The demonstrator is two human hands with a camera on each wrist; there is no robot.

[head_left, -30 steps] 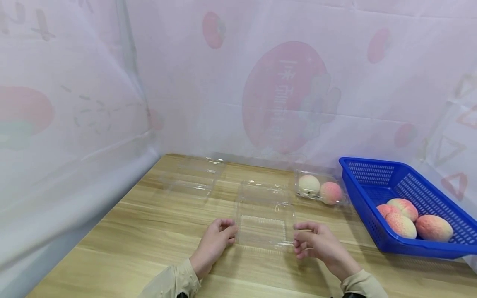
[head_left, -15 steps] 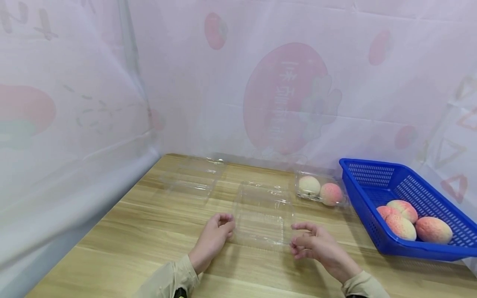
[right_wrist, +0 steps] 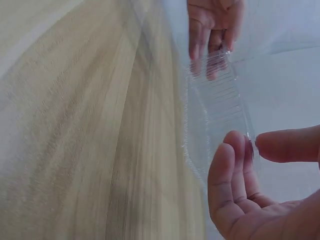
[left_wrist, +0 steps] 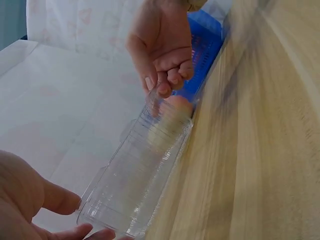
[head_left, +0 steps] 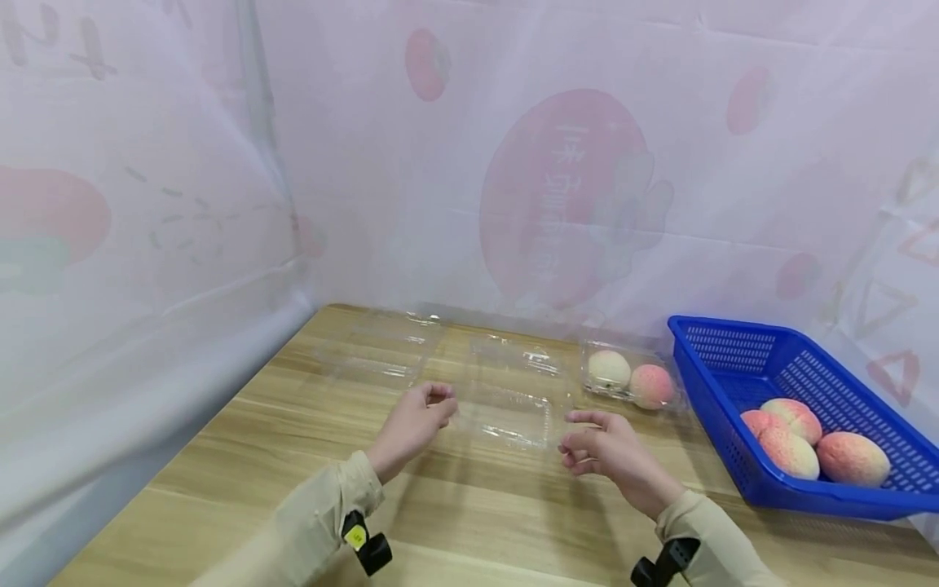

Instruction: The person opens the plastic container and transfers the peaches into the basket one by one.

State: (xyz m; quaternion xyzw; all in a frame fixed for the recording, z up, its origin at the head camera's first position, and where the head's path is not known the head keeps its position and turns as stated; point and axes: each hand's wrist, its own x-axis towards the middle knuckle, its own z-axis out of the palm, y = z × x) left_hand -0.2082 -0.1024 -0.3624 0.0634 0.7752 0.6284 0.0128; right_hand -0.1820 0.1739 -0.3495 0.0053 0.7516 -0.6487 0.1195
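Observation:
A clear plastic clamshell box (head_left: 513,412) lies with its lid folded back, between my two hands in the head view. My left hand (head_left: 412,425) pinches its left rim; in the left wrist view the thumb (left_wrist: 62,200) is above the edge and fingertips are below. On the opposite rim my right hand (head_left: 612,450) pinches the edge, with its thumb (right_wrist: 285,145) and fingers meeting there in the right wrist view. Only bare wood shows through the box. Whether its base touches the table is hard to tell.
Another open clear box (head_left: 377,350) lies at back left. A clear box at back right holds a whitish peach (head_left: 609,371) and a pink peach (head_left: 651,386). The blue basket (head_left: 800,497) on the right contains several peaches. Printed cloth (head_left: 411,187) walls the table.
Both hands have moved away from me toward the back of the table, and the clamshell box between them has gone the same way. The basket and other boxes stayed put.

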